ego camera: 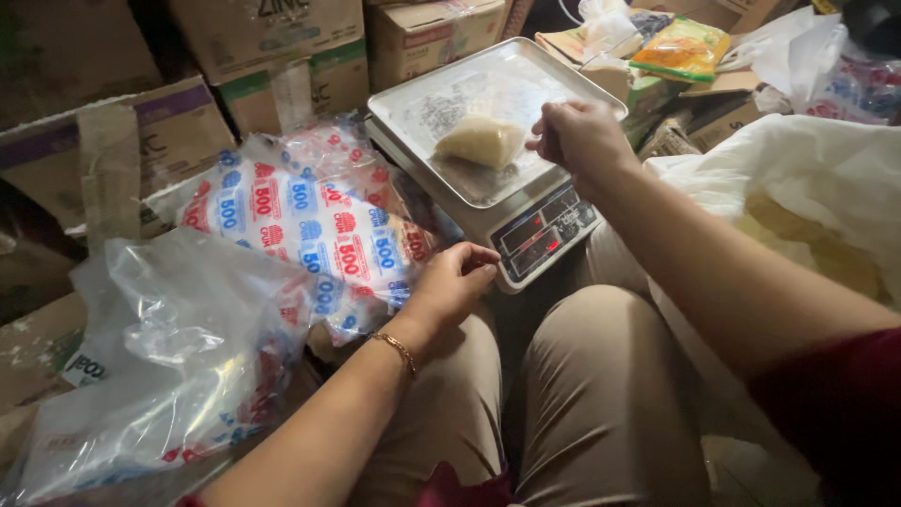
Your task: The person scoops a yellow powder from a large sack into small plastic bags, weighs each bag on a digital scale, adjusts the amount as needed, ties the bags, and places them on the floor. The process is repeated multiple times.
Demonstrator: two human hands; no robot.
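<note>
A digital scale with a steel weighing pan stands in front of my knees. On the pan lies a clear bag of pale yellowish grains. My right hand hovers over the pan's right side, fingers pinched at the bag's top edge. My left hand rests loosely curled at the scale's near left corner, touching a stack of printed clear bags; it wears a gold bracelet.
A big white sack of the same pale grains sits to my right. Crumpled clear plastic lies at the left. Cardboard boxes line the back, with packets of goods at the far right.
</note>
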